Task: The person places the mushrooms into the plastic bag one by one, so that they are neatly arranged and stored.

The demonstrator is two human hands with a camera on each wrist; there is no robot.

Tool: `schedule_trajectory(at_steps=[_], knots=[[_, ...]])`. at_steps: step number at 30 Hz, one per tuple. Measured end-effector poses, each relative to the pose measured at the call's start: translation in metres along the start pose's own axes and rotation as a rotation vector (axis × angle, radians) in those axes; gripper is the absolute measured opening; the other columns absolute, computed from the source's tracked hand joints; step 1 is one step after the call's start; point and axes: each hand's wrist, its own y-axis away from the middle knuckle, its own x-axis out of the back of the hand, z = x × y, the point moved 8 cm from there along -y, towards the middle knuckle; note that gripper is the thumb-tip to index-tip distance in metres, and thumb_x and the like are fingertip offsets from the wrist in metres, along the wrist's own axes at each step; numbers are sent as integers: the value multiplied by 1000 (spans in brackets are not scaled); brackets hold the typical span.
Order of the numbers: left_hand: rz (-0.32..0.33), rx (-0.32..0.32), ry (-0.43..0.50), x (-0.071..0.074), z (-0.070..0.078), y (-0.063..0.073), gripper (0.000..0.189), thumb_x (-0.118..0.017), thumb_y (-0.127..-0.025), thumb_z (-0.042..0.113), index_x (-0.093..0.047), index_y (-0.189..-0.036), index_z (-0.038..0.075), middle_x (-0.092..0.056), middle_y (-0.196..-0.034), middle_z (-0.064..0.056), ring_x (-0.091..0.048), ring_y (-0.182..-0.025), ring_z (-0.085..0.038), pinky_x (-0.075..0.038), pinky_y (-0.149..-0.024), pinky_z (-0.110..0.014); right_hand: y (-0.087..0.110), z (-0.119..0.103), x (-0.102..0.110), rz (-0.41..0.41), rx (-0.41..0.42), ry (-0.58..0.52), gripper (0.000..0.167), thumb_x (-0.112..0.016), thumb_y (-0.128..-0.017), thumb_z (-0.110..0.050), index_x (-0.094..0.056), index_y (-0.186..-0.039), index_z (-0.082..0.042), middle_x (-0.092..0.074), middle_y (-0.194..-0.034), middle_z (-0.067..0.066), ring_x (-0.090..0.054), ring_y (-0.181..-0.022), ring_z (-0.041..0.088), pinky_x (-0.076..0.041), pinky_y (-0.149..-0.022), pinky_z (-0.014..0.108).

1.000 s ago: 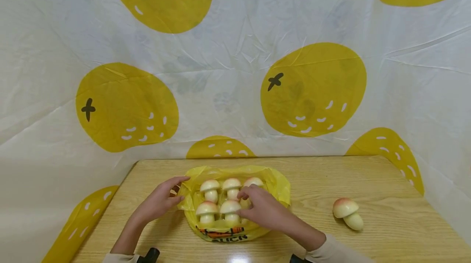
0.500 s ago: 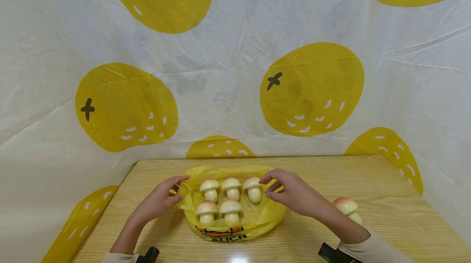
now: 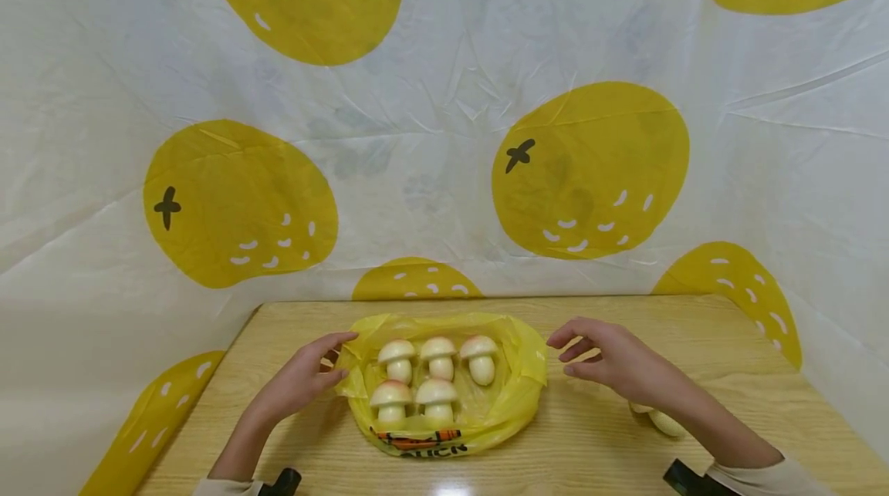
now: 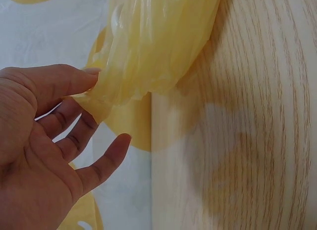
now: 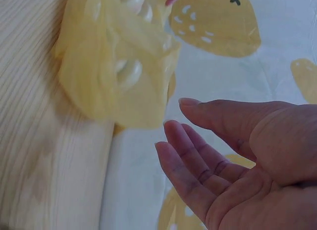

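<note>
A yellow plastic bag (image 3: 521, 361) lies with its mouth spread wide on the table. Several toy mushrooms with cream stems and pinkish caps sit in it in two rows; the far right mushroom (image 3: 479, 359) and a front mushroom (image 3: 436, 401) show well. My left hand (image 3: 302, 379) pinches the bag's left rim between thumb and fingers, as the left wrist view shows. To the right of the bag, my right hand (image 3: 611, 357) is raised with relaxed fingers and holds nothing. One more mushroom (image 3: 668, 423) lies on the table, partly hidden behind my right forearm.
The wooden table (image 3: 590, 457) carries the bag near its middle. A white curtain (image 3: 417, 187) printed with yellow fruit hangs behind and along both sides. Black straps (image 3: 281, 482) sit at the wrists.
My right hand has drawn back rightward from over the mushrooms to beyond the bag's right rim, leaving the far right mushroom in the bag. My left hand has stayed at the rim.
</note>
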Motion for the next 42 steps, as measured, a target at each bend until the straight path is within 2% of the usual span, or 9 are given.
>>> schedule_trajectory(at_steps=[3, 14, 21, 27, 32, 38, 42], knots=[[-2, 2, 2, 0, 0, 0, 54, -66, -98, 8, -49, -149, 4, -56, -139, -17, -56, -106, -24, -53, -85, -43, 8, 12, 8, 4, -6, 22, 30, -75, -92, -10, -66, -121, -8, -66, -123, 12, -70, -102, 19, -58, -79, 26], [3, 5, 0, 1, -1, 0, 54, -66, -98, 6, -49, -149, 5, -56, -139, -17, -55, -106, -24, -52, -86, -43, 32, 44, 27, 3, -38, 68, 37, -79, -89, -15, -65, -121, -2, -66, -119, 15, -68, -97, 7, -58, -76, 27], [5, 1, 2, 2, -1, 1, 54, -66, -98, 7, -49, -150, 5, -56, -139, -16, -55, -106, -24, -52, -85, -43, 44, 58, 37, 17, -23, 137, 40, -80, -88, -17, -65, -122, -2, -66, -121, 16, -66, -100, 5, -58, -78, 29], [3, 2, 6, 2, -2, 1, 54, -66, -98, 7, -48, -150, 5, -55, -140, -17, -56, -106, -24, -52, -86, -43, 53, 73, 45, 34, -56, 179, 42, -80, -87, -15, -65, -123, 0, -66, -121, 19, -64, -99, 2, -58, -78, 30], [2, 4, 7, 1, -2, 2, 54, -66, -98, 7, -48, -150, 5, -55, -140, -17, -55, -107, -24, -52, -86, -44, 58, 82, 51, 60, -88, 218, 43, -81, -86, -17, -65, -123, -2, -67, -121, 17, -62, -102, 2, -58, -79, 35], [2, 3, 5, 1, -1, 1, 55, -66, -98, 6, -48, -150, 5, -55, -140, -17, -55, -106, -24, -52, -85, -43, 63, 90, 52, 54, -102, 272, 48, -82, -84, -22, -65, -125, -3, -67, -122, 15, -64, -106, 17, -57, -80, 33], [2, 1, 2, 1, -1, 1, 55, -66, -98, 5, -49, -150, 5, -56, -139, -17, -55, -105, -24, -52, -85, -42, 65, 93, 51, 31, -104, 306, 50, -82, -85, -30, -66, -125, -6, -68, -122, 14, -65, -105, 26, -56, -80, 31]])
